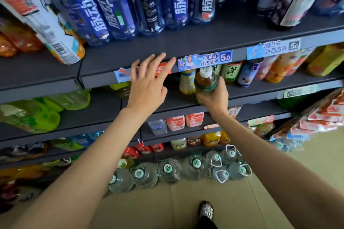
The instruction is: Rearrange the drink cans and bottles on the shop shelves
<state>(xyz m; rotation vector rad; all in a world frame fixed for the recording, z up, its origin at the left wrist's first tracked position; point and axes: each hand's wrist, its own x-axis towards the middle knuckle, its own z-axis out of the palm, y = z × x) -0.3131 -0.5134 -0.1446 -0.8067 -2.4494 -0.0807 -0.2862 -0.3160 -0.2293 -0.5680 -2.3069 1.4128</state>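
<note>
**Tea bottle held at the shelf**

Right hand [214,96] wrapped round a brown tea bottle [205,82] with a white cap, just in front of the second shelf [260,93]. Left hand [147,80] spread flat, fingers straight, at the top shelf edge [96,78].

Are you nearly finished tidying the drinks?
Not yet. The blue bottles on the top shelf already stand in a row. The right hand holds a tea bottle at the second shelf; the left hand reaches in open. That bottle still needs placing.

Both forearms bare, no sleeves visible; dark shiny shoe [206,210]; dark trouser leg [208,224].
</note>
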